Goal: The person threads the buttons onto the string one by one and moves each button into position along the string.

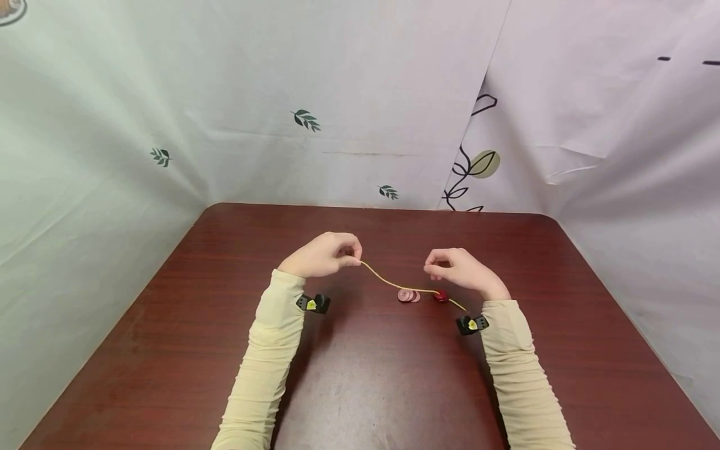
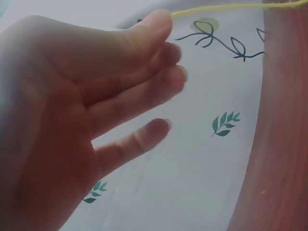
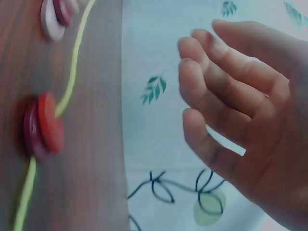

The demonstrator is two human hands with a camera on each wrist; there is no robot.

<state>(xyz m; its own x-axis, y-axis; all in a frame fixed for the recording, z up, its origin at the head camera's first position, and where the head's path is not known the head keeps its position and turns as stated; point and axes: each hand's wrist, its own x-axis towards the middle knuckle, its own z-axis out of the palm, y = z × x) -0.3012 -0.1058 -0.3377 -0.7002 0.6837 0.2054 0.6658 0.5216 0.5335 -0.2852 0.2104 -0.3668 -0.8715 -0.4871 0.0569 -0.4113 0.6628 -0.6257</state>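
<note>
My left hand (image 1: 325, 255) pinches one end of a yellow string (image 1: 382, 278) between thumb and fingertips, raised over the table. From there the string slopes down to the right and passes through a red button (image 1: 440, 296). In the right wrist view, the red button (image 3: 50, 122) leans against a darker red button (image 3: 32, 127), both on the string. Several pink buttons (image 1: 405, 295) lie overlapped just left of them. My right hand (image 1: 464, 270) hovers above the red buttons with loosely curled fingers and holds nothing. The string's tail runs on toward the right wrist.
The brown table (image 1: 360, 369) has rounded far corners. White cloth (image 1: 360, 94) with leaf prints hangs behind it and along both sides. A small black camera is strapped to each wrist, over cream sleeves (image 1: 264, 350).
</note>
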